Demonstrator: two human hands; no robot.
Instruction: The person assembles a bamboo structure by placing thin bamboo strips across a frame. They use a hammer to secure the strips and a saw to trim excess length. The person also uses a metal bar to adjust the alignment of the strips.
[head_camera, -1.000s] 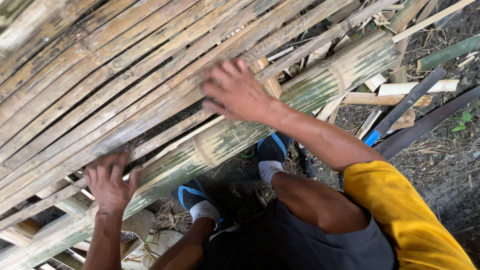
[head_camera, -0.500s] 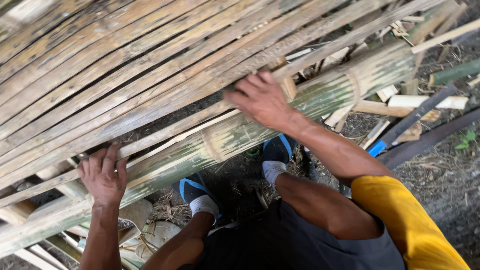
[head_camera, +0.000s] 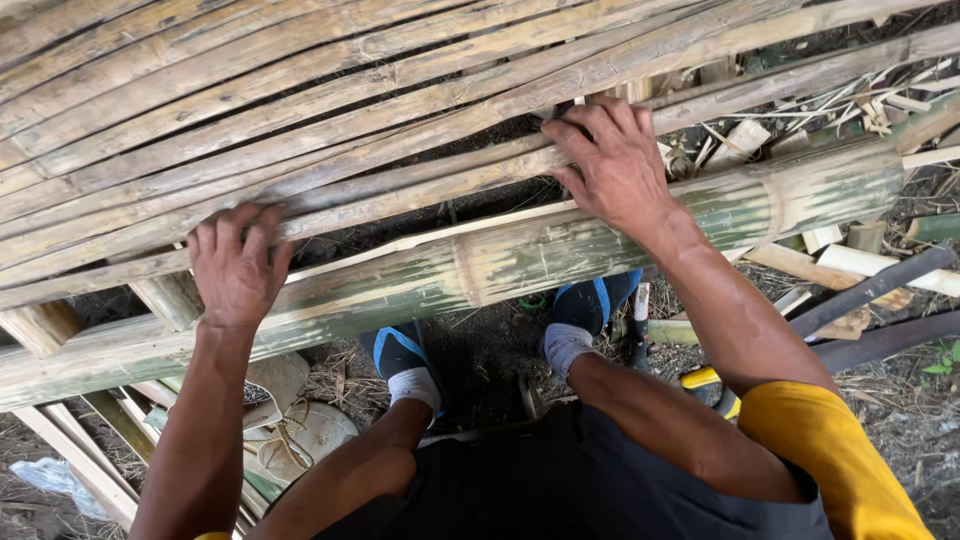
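A mat of long flattened bamboo slats (head_camera: 300, 90) slopes across the upper view. Its near edge rests above a thick green bamboo pole (head_camera: 500, 265) that runs from lower left to upper right. My left hand (head_camera: 238, 265) lies flat on the nearest slats at the left, fingers curled over their edge. My right hand (head_camera: 612, 165) presses on the same slats further right, fingers spread and hooked over the edge just above the pole. Neither hand holds a loose object.
My knees and blue shoes with white socks (head_camera: 405, 365) stand on dark soil under the pole. Cut bamboo pieces (head_camera: 860, 265) and dark strips (head_camera: 880, 290) lie at the right. More bamboo poles (head_camera: 60, 450) and a pale round object (head_camera: 300, 430) lie at lower left.
Both hands have slid along the nearest slats, the left one upward and right, the right one further right. The view has shifted so the pole sits lower in the frame.
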